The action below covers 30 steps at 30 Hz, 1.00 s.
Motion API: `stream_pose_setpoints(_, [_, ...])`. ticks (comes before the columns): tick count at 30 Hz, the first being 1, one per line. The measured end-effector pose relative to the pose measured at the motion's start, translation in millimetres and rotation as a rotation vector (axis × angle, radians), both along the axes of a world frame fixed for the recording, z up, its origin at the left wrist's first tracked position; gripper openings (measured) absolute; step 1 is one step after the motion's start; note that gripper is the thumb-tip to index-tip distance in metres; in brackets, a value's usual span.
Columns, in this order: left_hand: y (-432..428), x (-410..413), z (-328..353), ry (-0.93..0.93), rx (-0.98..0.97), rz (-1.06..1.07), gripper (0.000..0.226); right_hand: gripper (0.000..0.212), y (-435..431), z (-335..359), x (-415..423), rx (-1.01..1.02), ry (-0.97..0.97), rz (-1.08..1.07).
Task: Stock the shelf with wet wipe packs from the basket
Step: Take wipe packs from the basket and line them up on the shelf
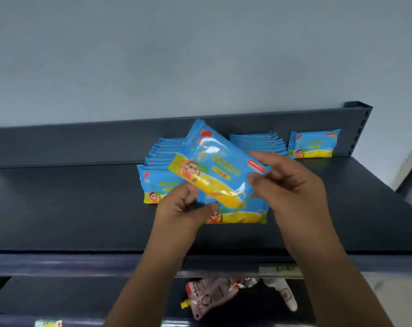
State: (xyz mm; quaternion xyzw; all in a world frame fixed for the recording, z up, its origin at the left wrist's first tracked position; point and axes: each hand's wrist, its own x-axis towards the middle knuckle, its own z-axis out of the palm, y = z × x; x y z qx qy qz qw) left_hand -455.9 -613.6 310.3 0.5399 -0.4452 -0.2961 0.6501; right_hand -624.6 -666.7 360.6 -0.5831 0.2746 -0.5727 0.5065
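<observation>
My right hand (287, 182) grips a blue and yellow wet wipe pack (214, 166) by its right end, holding it tilted above the dark shelf (70, 208). My left hand (183, 208) has curled fingers and pinches the edge of a front pack (245, 214) standing on the shelf. Behind it stand rows of like packs, one row at the left (162, 152) and one at the right (259, 141). A single pack (314, 143) leans on the shelf's back wall. The basket is out of view.
The shelf's back panel (82, 142) rises behind the packs and a slotted upright (360, 128) closes the right end. On the lower shelf lie a pink spouted pouch (209, 298) and a white item (285, 296). The front rail carries a price strip (278, 271).
</observation>
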Motion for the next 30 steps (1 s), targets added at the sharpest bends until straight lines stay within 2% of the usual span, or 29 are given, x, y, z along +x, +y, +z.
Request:
stream_pose_setpoints(3, [-32.8,-19.2,-3.5,-0.036,0.054,-0.103,0.014,0.04,-13.7,-0.9,-17.1,0.019,-0.023,-0.071])
stream_pose_setpoints(6, [-62.4,-31.7,-3.5,-0.054,0.099,-0.101,0.031,0.037,-24.8,-1.6,-28.1,0.02,-0.026,-0.136])
stream_pose_setpoints(12, [-98.7,-35.6,-2.1,-0.236,0.218,0.092,0.016,0.033,-43.8,-4.4,-39.0,0.023,-0.001,-0.226])
stream_pose_setpoints(16, [-105.3,-32.9,-2.0,-0.339,0.226,0.152,0.019,0.033,-50.9,-7.9,-38.9,0.028,0.034,-0.249])
stream_pose_setpoints(22, [-108.1,-35.3,-2.6,-0.337,0.237,0.161,0.026,0.033,-63.6,-18.4,-43.8,-0.003,0.069,-0.266])
stream_pose_setpoints(26, [-106.5,-34.9,-2.3,-0.224,0.263,0.137,0.028,0.036,-73.9,-21.0,-57.1,-0.068,0.233,-0.289])
stream_pose_setpoints(30, [-100.2,-33.1,-3.9,-0.242,0.296,0.099,0.041,0.039,-88.6,-27.6,-65.1,-0.055,0.452,-0.292])
